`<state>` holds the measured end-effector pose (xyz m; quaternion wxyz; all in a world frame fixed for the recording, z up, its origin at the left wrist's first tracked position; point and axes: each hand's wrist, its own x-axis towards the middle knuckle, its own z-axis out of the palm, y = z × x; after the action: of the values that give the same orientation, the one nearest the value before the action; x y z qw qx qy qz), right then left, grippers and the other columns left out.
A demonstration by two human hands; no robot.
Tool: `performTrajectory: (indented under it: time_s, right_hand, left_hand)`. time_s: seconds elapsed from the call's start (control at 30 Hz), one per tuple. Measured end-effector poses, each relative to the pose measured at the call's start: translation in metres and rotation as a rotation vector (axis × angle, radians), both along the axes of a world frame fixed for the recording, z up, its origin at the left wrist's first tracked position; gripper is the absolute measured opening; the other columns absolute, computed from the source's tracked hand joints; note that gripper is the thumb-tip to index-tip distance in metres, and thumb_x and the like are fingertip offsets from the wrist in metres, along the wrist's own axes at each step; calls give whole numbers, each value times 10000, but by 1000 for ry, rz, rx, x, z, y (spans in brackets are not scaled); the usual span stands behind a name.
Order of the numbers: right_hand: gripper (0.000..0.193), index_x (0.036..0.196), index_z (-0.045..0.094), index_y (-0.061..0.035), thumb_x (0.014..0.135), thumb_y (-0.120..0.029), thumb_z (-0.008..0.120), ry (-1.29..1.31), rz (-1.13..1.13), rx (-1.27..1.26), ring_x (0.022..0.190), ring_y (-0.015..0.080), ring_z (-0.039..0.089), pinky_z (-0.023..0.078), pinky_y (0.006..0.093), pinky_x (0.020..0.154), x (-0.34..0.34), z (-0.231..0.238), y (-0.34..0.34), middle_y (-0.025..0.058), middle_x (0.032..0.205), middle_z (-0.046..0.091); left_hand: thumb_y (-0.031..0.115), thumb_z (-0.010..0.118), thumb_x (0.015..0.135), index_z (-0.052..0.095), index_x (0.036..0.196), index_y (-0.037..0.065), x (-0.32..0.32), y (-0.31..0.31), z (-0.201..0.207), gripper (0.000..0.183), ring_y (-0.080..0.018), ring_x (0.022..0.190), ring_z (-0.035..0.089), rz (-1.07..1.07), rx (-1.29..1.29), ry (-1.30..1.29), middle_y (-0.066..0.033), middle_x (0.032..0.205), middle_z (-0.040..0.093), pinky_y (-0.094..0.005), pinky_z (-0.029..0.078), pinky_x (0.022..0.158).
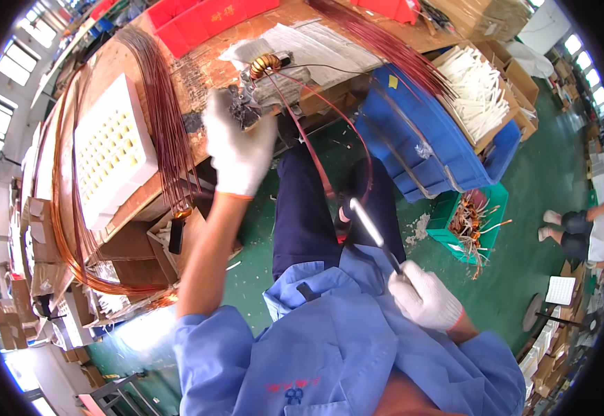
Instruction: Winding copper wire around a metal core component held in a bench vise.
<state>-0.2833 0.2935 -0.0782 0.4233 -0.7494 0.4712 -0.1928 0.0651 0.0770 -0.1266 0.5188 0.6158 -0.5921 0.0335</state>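
Note:
My left hand (241, 149), in a white glove, reaches over the bench edge, with thumb and fingers apart around a dark metal fixture (244, 111). Motion smears its fingertips. Just beyond sits a ring-shaped coil (265, 65) wound with copper-coloured wire. Reddish wires (303, 130) run from the coil down between my knees, and one bows out to the right. My right hand (423, 297), also gloved, is closed around the dark shaft of a rod-shaped tool (367, 223). The tool's pale, blurred end points up and left over my lap.
Wire bundles (155, 90) and a white foam tray (116, 152) lie on the bench's left. Red bins (208, 24) stand behind. To the right are a blue bin (413, 139), a box of white sleeves (474, 90) and a green crate (499, 208) of wire scraps. Another person (579, 232) is far right.

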Motion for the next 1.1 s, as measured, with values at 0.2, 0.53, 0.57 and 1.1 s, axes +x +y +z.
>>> performTrajectory:
  time_s: [0.2, 0.53, 0.57, 1.1]
  right_hand:
    - [293, 1057, 592, -3, 1044, -295, 613, 307, -201, 462, 664, 385, 712, 567, 442, 665, -81, -13, 125, 225, 800, 695]
    - [305, 1049, 601, -34, 1051, -338, 582, 515, -306, 189, 637, 393, 725, 572, 469, 667, -64, -43, 69, 226, 760, 704]
    - [258, 1047, 590, -27, 1060, -285, 585, 337, -285, 198, 602, 354, 708, 549, 450, 620, -48, -35, 38, 202, 733, 689]
    - [304, 1030, 580, -58, 1117, -349, 579, -344, -9, 630, 470, 94, 504, 420, 308, 411, 136, 24, -281, 0, 652, 499]
  left_hand:
    - [537, 806, 893, 303, 1591, -112, -86, -29, -5, 1078, -552, 1377, 477, 55, -156, 220, -406, 1523, 431, -559, 400, 1174]
    - [248, 515, 1074, 626, 1384, -22, 16, -79, 58, 426, -246, 1078, 662, -147, -349, 948, -176, 1217, 702, -393, 500, 1019]
    - [198, 549, 1050, 650, 1345, -33, 34, -99, 61, 388, -236, 1061, 661, -129, -350, 1001, -171, 1214, 705, -390, 503, 1009]
    - [157, 582, 1007, 566, 1558, 56, 46, -230, 19, 560, -230, 1241, 669, -304, 37, 585, -140, 1483, 667, -324, 483, 1095]
